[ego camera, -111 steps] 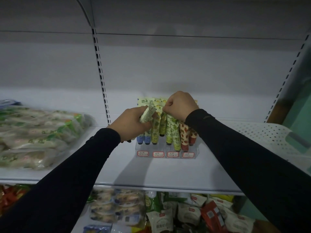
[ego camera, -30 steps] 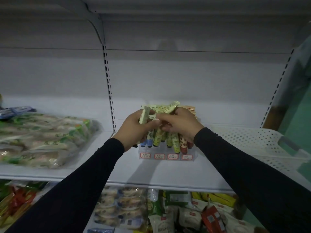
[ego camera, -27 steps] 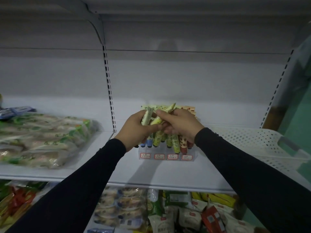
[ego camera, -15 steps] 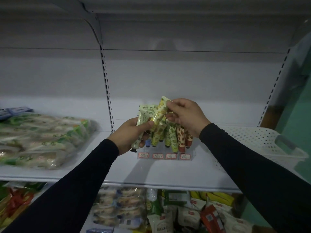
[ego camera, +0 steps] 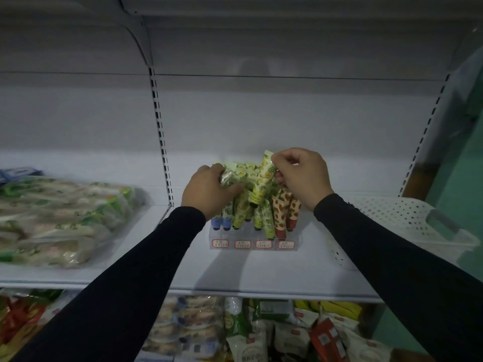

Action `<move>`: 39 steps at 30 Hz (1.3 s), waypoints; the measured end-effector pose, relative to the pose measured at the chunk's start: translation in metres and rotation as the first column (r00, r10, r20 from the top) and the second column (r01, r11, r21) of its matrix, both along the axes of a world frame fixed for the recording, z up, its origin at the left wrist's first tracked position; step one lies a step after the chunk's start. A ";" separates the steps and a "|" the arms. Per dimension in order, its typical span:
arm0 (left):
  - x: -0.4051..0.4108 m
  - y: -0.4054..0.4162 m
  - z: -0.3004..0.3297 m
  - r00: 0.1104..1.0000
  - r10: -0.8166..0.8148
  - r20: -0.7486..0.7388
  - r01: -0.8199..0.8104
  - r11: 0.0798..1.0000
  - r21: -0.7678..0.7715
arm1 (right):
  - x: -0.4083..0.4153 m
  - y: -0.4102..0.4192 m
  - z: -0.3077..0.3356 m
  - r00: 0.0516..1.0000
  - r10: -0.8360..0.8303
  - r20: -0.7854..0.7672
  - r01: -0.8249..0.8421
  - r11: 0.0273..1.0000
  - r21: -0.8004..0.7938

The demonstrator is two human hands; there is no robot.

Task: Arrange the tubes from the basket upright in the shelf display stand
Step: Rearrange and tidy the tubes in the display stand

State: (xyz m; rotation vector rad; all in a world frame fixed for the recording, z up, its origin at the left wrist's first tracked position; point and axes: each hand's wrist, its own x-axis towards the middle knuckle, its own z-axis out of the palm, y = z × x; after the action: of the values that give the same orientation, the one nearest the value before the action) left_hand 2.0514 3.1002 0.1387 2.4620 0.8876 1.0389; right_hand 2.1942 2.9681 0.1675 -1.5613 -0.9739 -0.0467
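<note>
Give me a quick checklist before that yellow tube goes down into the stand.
1. Right hand pinches the yellow tube by its top: ok.
2. Tube cap end down: ok.
3. Tube upright: not ok, tilted.
4. Free slot beneath in the display stand: cannot tell, tubes hide it.
5. Left hand grips more tubes clear of the path: cannot tell.
6. White basket within reach at right: ok.

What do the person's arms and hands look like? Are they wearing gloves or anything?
No gloves. Both hands are bare: the left hand and the right hand show no rings, watch or bracelet that I can see. Each arm is covered by a long, snug, plain dark sleeve, black or very dark navy, ending at the wrist: the left sleeve and the right sleeve.
</note>
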 end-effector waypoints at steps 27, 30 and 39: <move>0.022 0.016 -0.010 0.992 0.122 -0.043 -0.129 0.968 -0.216 | 0.000 0.033 -0.036 0.833 0.015 0.554 0.159 0.951 -0.265; 0.022 0.018 -0.010 0.992 0.118 -0.040 -0.124 0.969 -0.214 | 0.004 0.039 -0.046 0.802 -0.019 0.596 0.207 0.946 -0.249; 0.023 0.023 -0.014 0.994 0.108 -0.026 -0.111 0.971 -0.212 | 0.007 0.044 -0.041 0.808 0.033 0.588 0.257 0.879 -0.402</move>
State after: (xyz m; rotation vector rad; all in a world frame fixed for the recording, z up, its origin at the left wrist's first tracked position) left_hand 2.0748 3.1232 0.1251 2.2670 1.0909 0.9094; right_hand 2.2008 3.0118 0.1267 -2.1189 -1.4440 -0.4313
